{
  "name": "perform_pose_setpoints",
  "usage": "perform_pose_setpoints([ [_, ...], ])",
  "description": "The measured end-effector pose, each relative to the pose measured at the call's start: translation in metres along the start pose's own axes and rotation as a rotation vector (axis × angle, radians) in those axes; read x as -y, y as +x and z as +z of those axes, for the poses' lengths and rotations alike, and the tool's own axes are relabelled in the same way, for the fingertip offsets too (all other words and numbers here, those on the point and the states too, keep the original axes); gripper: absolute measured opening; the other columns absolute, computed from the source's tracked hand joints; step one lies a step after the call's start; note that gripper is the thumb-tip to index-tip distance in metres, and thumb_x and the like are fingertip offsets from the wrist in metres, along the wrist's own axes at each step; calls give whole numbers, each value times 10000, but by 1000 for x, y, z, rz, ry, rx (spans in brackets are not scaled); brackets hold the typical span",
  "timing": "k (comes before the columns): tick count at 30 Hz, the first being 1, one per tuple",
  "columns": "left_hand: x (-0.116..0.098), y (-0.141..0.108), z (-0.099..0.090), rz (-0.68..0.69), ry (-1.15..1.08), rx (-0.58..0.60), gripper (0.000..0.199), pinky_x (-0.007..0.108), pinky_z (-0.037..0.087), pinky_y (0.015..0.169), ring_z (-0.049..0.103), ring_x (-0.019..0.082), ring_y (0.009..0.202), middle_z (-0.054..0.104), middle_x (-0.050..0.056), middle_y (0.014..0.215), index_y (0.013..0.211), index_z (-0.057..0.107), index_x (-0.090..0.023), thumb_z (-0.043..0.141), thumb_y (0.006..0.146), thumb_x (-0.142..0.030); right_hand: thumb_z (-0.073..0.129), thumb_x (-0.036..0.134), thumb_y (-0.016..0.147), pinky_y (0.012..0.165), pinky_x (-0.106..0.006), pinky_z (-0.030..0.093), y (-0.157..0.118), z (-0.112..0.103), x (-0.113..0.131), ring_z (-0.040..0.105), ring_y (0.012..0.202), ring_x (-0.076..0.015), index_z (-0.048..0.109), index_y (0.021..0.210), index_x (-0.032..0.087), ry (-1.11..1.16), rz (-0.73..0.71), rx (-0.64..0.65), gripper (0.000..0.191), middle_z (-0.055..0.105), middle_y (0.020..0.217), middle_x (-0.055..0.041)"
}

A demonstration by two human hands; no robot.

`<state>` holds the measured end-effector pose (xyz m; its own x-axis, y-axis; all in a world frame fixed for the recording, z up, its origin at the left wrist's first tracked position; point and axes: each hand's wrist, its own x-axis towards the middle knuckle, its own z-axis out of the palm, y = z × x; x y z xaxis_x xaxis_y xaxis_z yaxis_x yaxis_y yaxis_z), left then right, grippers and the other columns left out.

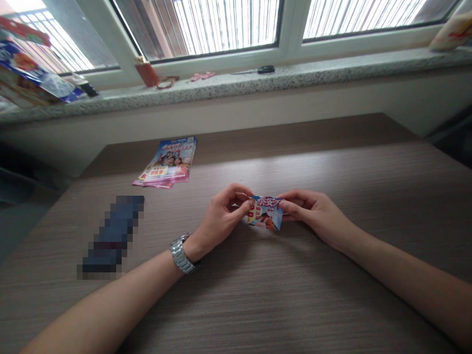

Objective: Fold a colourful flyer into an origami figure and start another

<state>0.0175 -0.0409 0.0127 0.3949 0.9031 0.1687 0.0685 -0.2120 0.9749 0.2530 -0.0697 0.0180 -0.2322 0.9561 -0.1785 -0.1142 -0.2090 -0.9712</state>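
Plainly "89.9" flyers beyond folded flyer

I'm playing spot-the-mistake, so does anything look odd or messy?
Two things: the flyers are stacked unevenly, lower ones poking out at the near edge, and the dark thing at left is blurred into blocks. Nothing looks spilled.

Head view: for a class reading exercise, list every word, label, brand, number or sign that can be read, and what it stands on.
"89.9": flyers, first digit a little soft; their other lettering is too blurred.
Folded paper in left hand and right hand: print too small and blurred.
Blue bag: lettering unreadable.
Pale packet: red marks unreadable.
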Motion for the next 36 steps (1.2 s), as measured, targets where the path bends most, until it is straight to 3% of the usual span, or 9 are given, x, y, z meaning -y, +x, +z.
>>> perform_pose_setpoints([
  [7,-2,-1,1,-4,17,21,179,192,547,706,659,114,806,693,31,906,1027,639,-163,708,924,-292,831,524,742,818,-394,637,-2,2,3,741,821,-220,790,847,226,-62,2,-15,319,792,880,-39],
  [21,1,-2,1,25,-25,51,203,190,550,744,652,108,822,693,26,909,1118,647,-179,696,946,-276,813,505,765,798,-363,627,-2,2,4,741,810,-208,784,875,220,-99,-21,-26,306,797,884,-45],
  [36,3,-3,1,66,74,-4,189,218,566,726,675,132,818,712,46,918,1060,688,-181,705,945,-330,788,536,780,763,-364,625,-2,2,3,742,784,-215,789,896,226,-170,-61,-33,331,802,881,-44],
])
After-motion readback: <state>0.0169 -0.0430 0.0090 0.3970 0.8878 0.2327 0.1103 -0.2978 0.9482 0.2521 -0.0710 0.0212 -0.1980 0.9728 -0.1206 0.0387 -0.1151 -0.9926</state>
